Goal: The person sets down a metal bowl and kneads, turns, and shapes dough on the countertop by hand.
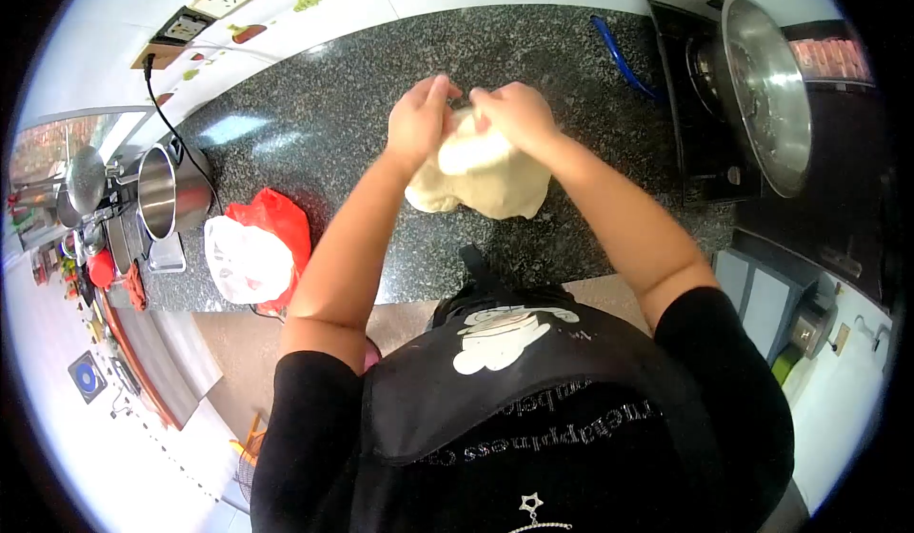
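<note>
A large, pale lump of dough [495, 186] lies on the speckled dark stone counter [352, 95], in front of my body. My left hand [420, 119] is at its far left edge, the fingers curled in and closed on the dough. At the far right edge my right hand [517, 116] pinches the dough, with the thumb pressed against it. Part of the dough between the two hands is raised and folded toward me. My fingertips are partly hidden behind the dough and the hands themselves.
A red and white plastic bag [252, 257] and a steel pot [171, 192] stand to the left, with a black power cord [176, 133] running past. On the right are a blue strap-like item [619, 55], a black stove [700, 105] and a tilted steel wok or basin [771, 95].
</note>
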{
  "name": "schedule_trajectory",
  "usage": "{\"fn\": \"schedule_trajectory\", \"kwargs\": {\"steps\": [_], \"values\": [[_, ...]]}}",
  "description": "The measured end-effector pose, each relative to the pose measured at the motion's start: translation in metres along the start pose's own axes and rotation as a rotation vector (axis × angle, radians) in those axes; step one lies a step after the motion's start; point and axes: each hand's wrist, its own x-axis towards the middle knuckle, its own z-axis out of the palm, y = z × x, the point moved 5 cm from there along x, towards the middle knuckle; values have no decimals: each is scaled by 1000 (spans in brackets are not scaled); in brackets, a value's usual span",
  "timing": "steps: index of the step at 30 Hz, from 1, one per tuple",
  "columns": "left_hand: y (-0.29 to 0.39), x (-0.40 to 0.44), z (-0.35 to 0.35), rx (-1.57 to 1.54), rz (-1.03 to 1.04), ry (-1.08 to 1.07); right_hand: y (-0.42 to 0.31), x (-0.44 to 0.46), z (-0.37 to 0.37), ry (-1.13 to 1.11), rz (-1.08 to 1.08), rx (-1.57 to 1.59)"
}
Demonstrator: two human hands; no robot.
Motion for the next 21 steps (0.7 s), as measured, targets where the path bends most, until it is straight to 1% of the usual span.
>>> {"fn": "schedule_trajectory", "kwargs": {"steps": [1, 2, 4, 5, 6, 7, 8, 9, 10, 11, 12, 14, 15, 16, 17, 18, 19, 20, 21], "values": [[7, -11, 1, 291, 248, 233, -12, -9, 1, 128, 2, -125], [-7, -3, 18, 502, 735, 441, -10, -11, 11, 372, -91, -252], [-20, -12, 41, 782, 590, 246, 9, -9, 41, 866, -282, -517], [-25, -24, 49, 877, 551, 173, 12, -26, 53, 685, -294, -543], [-33, -43, 56, 972, 504, 92, 7, -50, 54, 474, -213, -415], [-33, -70, 60, 768, 579, 210, 6, -85, 56, 621, -406, -264], [-35, -96, 61, 559, 637, 324, 20, -110, 66, 683, -566, -195], [-51, -112, 67, 585, 723, 379, 37, -126, 80, 693, -667, -217], [-77, -123, 75, 611, 813, 434, 45, -128, 92, 714, -709, -234], [-88, -119, 79, 634, 916, 498, 51, -123, 98, 746, -761, -256], [-87, -102, 76, 638, 919, 503, 52, -113, 98, 780, -819, -277], [-86, -66, 67, 650, 902, 492, 50, -75, 86, 789, -812, -298], [-76, -43, 63, 667, 872, 489, 45, -53, 73, 734, -771, -238], [-58, -21, 54, 635, 803, 472, 37, -23, 54, 692, -748, -183], [-48, 6, 45, 615, 751, 412, 32, 6, 41, 706, -734, -181], [-44, 33, 42, 589, 714, 406, 30, 30, 31, 712, -715, -178], [-36, 55, 40, 675, 667, 477, 32, 54, 25, 666, -649, -151], [-30, 76, 37, 740, 607, 499, 34, 77, 20, 617, -586, -127], [-25, 97, 33, 740, 502, 468, 35, 98, 16, 572, -533, -149]]}}
